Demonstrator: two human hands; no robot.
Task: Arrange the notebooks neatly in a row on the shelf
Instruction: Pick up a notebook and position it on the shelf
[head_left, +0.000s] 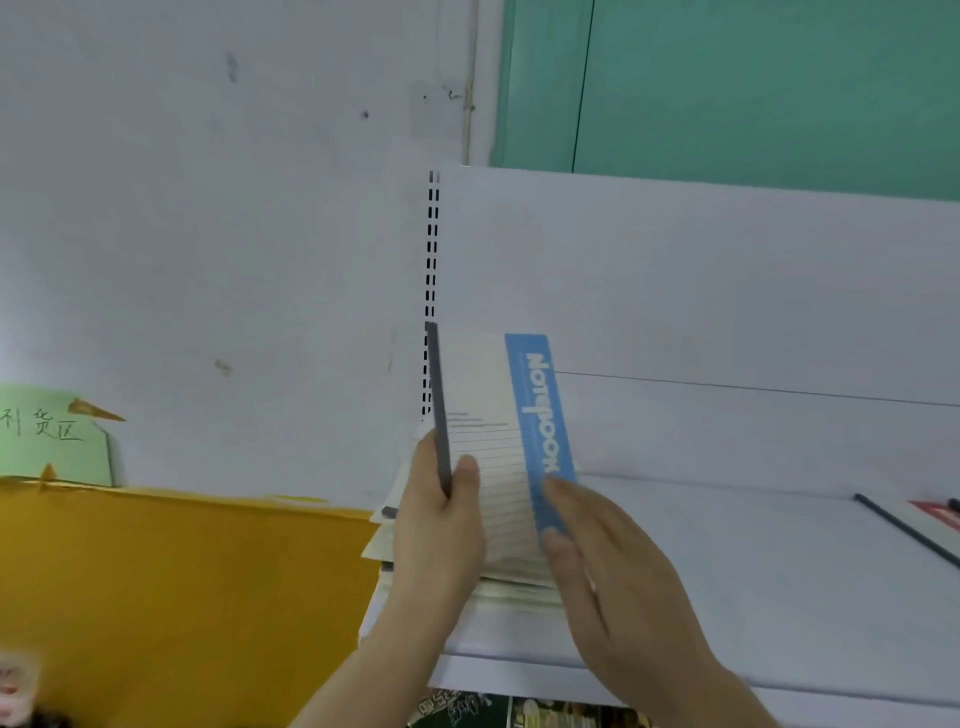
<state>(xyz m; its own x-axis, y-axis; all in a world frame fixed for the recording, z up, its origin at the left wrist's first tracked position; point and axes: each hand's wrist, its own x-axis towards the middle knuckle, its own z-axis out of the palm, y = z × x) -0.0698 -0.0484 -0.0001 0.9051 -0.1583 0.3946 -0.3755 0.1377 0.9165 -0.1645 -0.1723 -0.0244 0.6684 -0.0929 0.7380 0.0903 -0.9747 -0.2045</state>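
Notebooks upright on shelf — left hand grips spine edge, right hand flat, fingers straight against cover.

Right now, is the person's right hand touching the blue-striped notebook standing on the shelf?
Touching. The head view shows the right hand with straight fingers laid against the blue stripe of the notebook, no gap between them.

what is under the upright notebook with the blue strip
Under the notebook with the blue strip lie more notebooks, flat on the white shelf. The left hand and right hand cover most of them, so their number cannot be told.
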